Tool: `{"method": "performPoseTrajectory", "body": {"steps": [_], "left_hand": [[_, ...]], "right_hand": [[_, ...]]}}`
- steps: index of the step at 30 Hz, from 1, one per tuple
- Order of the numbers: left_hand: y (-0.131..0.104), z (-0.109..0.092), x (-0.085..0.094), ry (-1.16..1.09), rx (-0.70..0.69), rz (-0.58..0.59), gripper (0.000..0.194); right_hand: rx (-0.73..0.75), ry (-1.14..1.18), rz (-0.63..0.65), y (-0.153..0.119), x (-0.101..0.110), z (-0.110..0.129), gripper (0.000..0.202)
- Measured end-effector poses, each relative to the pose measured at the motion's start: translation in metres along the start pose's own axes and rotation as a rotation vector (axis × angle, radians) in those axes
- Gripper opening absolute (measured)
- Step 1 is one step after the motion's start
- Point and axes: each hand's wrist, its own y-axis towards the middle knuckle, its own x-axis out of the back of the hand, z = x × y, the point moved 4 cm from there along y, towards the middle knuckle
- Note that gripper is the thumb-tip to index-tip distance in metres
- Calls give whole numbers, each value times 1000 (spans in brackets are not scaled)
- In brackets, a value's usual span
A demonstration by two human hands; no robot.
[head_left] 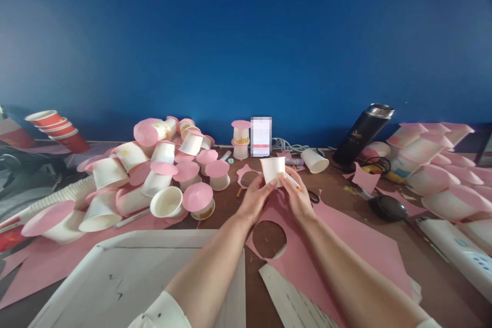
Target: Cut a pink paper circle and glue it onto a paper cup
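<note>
A white paper cup (272, 170) is held upright between my two hands, above the middle of the table. My left hand (257, 197) has its fingers closed around the cup's lower left side. Against the right side of the cup presses my right hand (299, 199), which also has a slim white pen with an orange end (293, 183) tucked in its fingers. Under my wrists lies a sheet of pink paper (357, 236) with a round hole cut near its left edge. Scissor handles (314, 196) show partly beside my right hand.
Paper cups with pink discs (197, 197) crowd the left, and more stacked cups (442, 179) stand at right. A black thermos (361, 133) leans near the blue wall. A phone (261, 136) stands at the back centre; a power strip (459, 251) lies front right.
</note>
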Motion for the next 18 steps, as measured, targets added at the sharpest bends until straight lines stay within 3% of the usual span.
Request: {"method": "performPoseTrajectory", "body": {"steps": [7, 14, 18], "left_hand": [[2, 0, -1, -104, 5, 53, 41], [4, 1, 11, -258, 81, -74, 31], [5, 3, 12, -309, 113, -105, 26]], "right_hand": [[241, -280, -95, -8, -4, 12, 42], [496, -217, -162, -6, 1, 13, 35], [659, -355, -192, -15, -1, 27, 33]]}}
